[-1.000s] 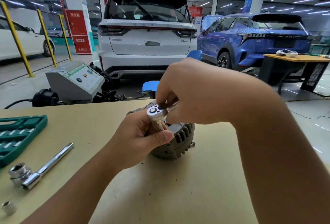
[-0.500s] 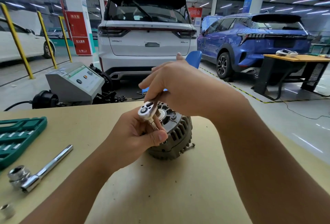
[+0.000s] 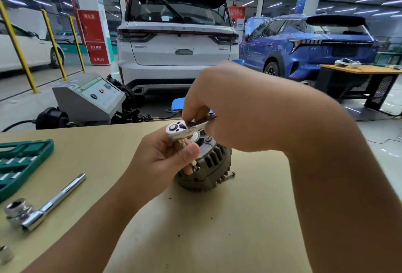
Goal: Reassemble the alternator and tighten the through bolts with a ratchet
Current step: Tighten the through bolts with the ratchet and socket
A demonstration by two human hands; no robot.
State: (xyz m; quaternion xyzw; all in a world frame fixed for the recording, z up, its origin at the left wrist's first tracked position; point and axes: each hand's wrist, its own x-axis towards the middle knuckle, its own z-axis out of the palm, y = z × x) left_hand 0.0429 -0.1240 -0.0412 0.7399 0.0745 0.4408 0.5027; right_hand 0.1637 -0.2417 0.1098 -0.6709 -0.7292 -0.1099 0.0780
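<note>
The alternator (image 3: 206,168) stands on the tan workbench (image 3: 217,229), just ahead of centre, pulley face up, housing tilted slightly toward me. My left hand (image 3: 156,162) is curled round the near-left flank of the housing, thumb and fingers closed about the extension and socket (image 3: 188,153) that drop from the ratchet head. My right hand (image 3: 235,107) is closed on the ratchet (image 3: 185,128), its fingers pinching the handle close behind the head; most of the handle is hidden under the palm. The relation governing the next stroke: the ratchet's long axis runs roughly level, from the head at left to the handle at right, while the extension runs down and slightly right to the through bolt at the housing's near edge. The bolt head itself is masked by my thumb, so I cannot tell whether the socket is fully seated. The right hand is the nearer one to the handle and takes the swing; the left only steadies. A second through bolt (image 3: 230,175) protrudes at the lower right of the housing, judged not yet run home. Compared with half a second ago, the handle has swung from pointing away toward the cars to lying across to the right, and the right hand has dropped lower over the pulley. A spare ratchet handle (image 3: 47,205) lies well apart at left.
</note>
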